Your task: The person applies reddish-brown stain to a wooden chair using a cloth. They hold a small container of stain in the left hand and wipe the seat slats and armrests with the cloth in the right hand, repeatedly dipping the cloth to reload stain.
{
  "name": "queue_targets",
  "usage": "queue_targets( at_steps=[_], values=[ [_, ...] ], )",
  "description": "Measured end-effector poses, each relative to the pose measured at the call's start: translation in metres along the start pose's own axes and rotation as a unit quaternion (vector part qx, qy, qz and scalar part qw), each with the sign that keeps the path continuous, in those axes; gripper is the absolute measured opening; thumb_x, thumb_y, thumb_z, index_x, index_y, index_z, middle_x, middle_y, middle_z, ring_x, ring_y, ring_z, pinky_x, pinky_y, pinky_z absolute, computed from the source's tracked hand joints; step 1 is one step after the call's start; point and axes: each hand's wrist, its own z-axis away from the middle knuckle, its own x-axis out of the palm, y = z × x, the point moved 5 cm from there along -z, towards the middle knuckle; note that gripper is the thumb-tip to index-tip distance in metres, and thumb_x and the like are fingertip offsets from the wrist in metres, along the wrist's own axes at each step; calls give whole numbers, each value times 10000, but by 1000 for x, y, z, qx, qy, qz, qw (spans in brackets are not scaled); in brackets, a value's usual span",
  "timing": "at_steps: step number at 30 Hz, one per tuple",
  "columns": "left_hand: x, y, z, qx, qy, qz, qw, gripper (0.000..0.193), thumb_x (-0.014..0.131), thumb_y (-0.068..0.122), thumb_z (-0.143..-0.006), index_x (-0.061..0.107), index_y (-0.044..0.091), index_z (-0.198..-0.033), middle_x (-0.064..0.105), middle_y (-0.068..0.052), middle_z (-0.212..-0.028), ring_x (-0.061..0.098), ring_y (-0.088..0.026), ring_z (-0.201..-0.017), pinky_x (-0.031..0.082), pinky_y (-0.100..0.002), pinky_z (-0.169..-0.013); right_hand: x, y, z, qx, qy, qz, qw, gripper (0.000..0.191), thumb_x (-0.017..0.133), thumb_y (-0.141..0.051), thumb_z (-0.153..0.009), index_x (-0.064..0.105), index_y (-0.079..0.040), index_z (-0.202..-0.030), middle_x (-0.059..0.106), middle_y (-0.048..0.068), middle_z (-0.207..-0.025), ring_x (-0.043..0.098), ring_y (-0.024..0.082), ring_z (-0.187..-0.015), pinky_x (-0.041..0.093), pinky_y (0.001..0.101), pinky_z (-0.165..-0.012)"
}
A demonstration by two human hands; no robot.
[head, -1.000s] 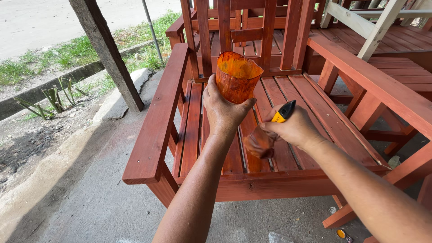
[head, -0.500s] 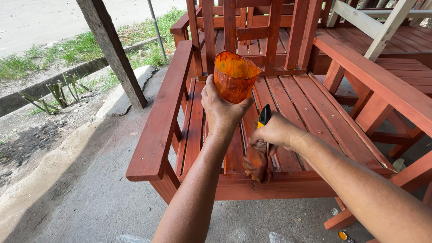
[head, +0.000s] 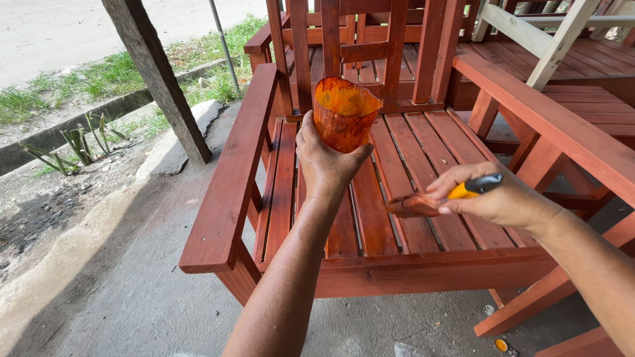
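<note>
The left hand [head: 327, 162] sits just above the middle of the view, its fingers [head: 307, 142] closed around the lower part of a cut-off plastic cup [head: 344, 112] stained orange-red with wood stain; the cup stands upright with its jagged open rim up, at twelve o'clock from the hand, held in the air over the slats of a red-brown wooden bench [head: 397, 158]. At about four o'clock from the cup, the right hand [head: 503, 198] has its fingers [head: 456, 182] wrapped around a paintbrush [head: 450, 197] with a yellow and black handle; the brush lies almost level, its stain-soaked bristles pointing toward nine o'clock, above the front seat slats, and whether the bristles touch the wood cannot be told. The two hands are near each other but apart. The bench's left armrest [head: 231, 172] runs from seven o'clock up toward twelve o'clock, and its slatted back [head: 344, 46] rises behind the cup. More stained wooden furniture [head: 562, 125] stands at two o'clock, with a pale unstained frame [head: 549, 39] beyond it. A weathered wooden post [head: 159, 79] leans at ten o'clock, with grass [head: 112, 69] behind it and a concrete floor [head: 132, 297] at seven o'clock.
</note>
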Motion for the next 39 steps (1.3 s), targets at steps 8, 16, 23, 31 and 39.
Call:
queue_targets(
  at_steps=[8,16,23,31,39],
  values=[
    [42,7,7,-13,-46,19,999,1307,1017,375,-593,182,88,-1555,337,-221,-1467,390,-381,-1394,423,-546,-1156,17,39,76,69,-46,-126,989,115,780,42,-760,799,-70,-778,764,128,-1104,806,202,-938,648,351,-890],
    [68,-5,-2,-35,-49,28,998,1316,1017,361,-563,195,92,-1556,322,-228,-1471,399,-372,-1380,438,-510,-1150,15,64,5,42,-7,-59,997,104,769,35,-789,774,-64,-760,804,99,-1098,762,190,-1057,588,314,-945],
    [67,-21,-25,-28,-31,15,999,1292,1015,371,-578,215,84,-1552,360,-218,-1464,416,-376,-1382,436,-512,-1143,10,104,-84,75,49,-21,996,114,787,30,-781,783,-75,-827,808,51,-1068,750,160,-1030,580,291,-940],
    [81,-47,-62,-34,-18,-8,999,1254,997,337,-613,199,110,-1554,354,-212,-1450,403,-359,-1386,435,-521,-1153,1,165,-176,107,59,-20,992,106,780,41,-801,771,-58,-839,809,74,-1029,747,189,-1008,587,295,-939],
    [119,-73,-102,-26,-13,-27,999,1228,998,344,-599,238,103,-1533,392,-198,-1430,432,-345,-1370,451,-500,-1154,-14,208,-257,60,72,1,996,140,803,34,-763,767,-75,-843,802,49,-1044,743,166,-1029,575,306,-952]
  ],
)
